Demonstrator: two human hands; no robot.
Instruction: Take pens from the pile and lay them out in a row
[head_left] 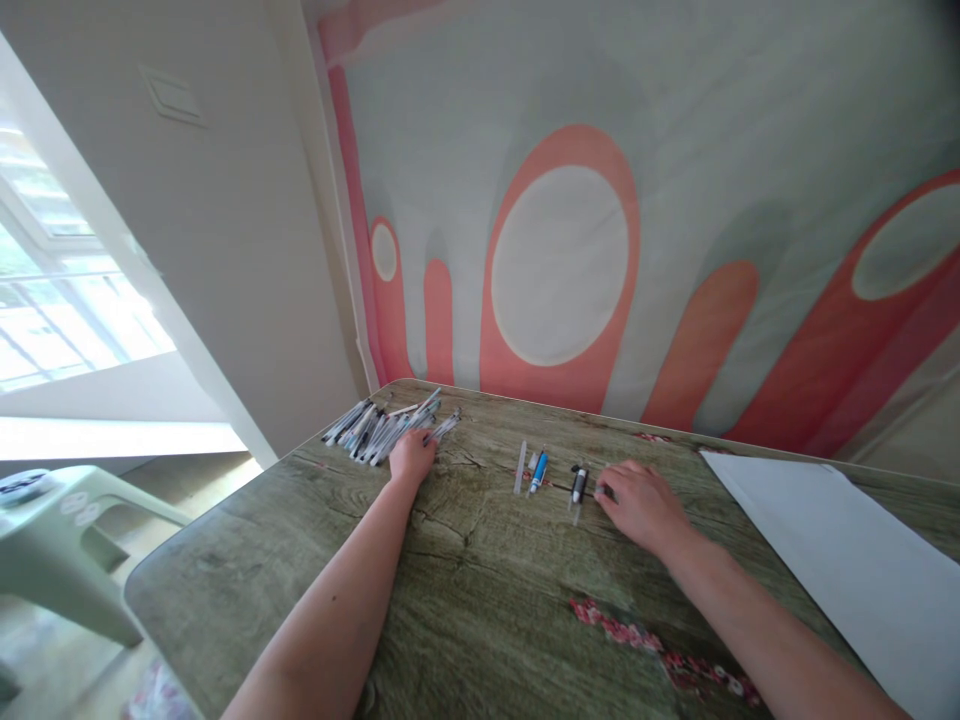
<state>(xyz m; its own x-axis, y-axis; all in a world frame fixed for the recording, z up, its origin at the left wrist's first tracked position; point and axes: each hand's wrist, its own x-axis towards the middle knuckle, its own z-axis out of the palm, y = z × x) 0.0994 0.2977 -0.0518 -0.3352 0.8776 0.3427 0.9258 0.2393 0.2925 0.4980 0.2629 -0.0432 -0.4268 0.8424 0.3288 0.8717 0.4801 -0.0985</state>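
Note:
A heap of pens lies at the far left of the wood-patterned table. At the heap's right side, my left hand has its fingers closed on a pen that points away to the upper right. My right hand rests low over the table with thumb and fingers pinched together; a small dark bit shows at the fingertips, too small to name. Just left of it lies a black and white marker-like tube. Farther left are a blue and white tube and a clear flat strip.
A large white sheet covers the table's right side. Printed pink flowers mark the tabletop. Behind the table rises a wall with pink shapes. A pale green stool stands on the floor at left.

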